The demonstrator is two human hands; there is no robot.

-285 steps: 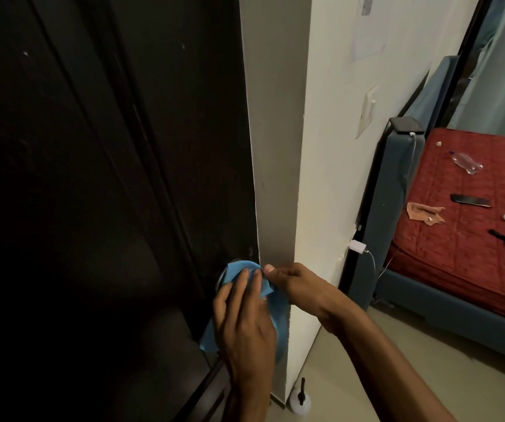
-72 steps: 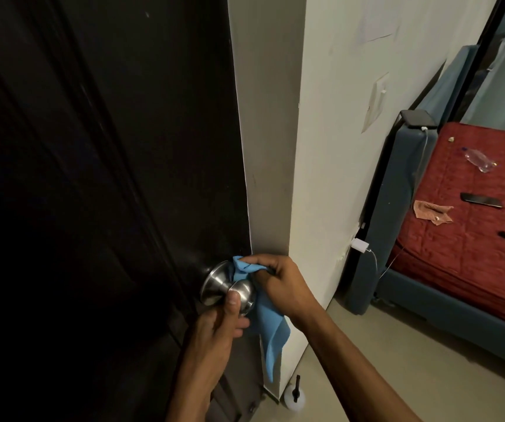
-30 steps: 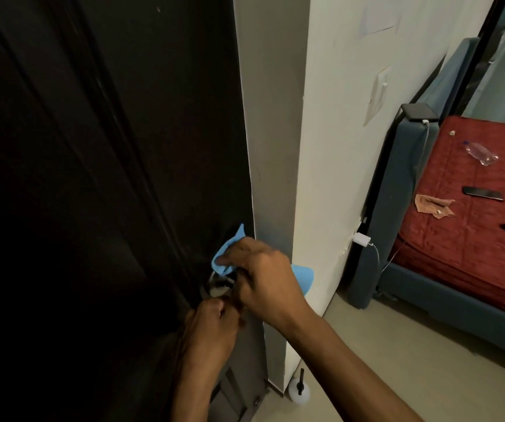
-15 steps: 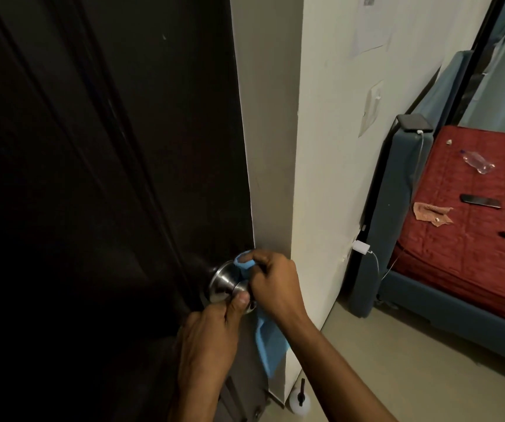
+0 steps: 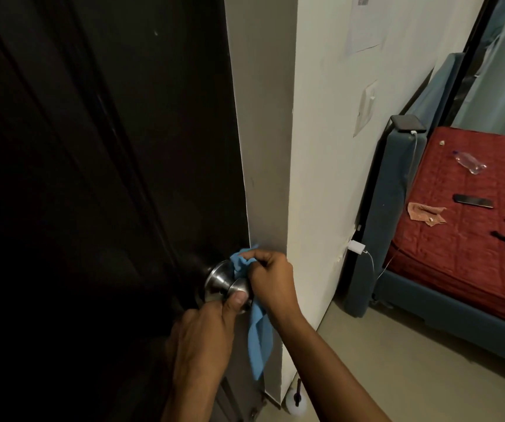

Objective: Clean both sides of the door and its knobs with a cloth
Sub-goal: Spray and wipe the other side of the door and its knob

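The dark door [image 5: 108, 178] fills the left half of the view. Its round steel knob [image 5: 220, 283] sticks out near the door's edge. My left hand [image 5: 205, 336] grips the knob from below, thumb pressed on its face. My right hand [image 5: 271, 280] is closed on a blue cloth [image 5: 257, 339], bunched against the top right of the knob. The rest of the cloth hangs down below that hand.
A white wall corner [image 5: 287, 178] stands right beside the knob. A small white bottle [image 5: 295, 402] sits on the floor at its foot. Further right stands a bed with a red cover [image 5: 470, 239] carrying several small items, and a charger [image 5: 356, 247] is plugged into the wall.
My right hand has slid the bunched cloth a little up and around the knob's top. My left hand stays on the knob with its thumb on the face.
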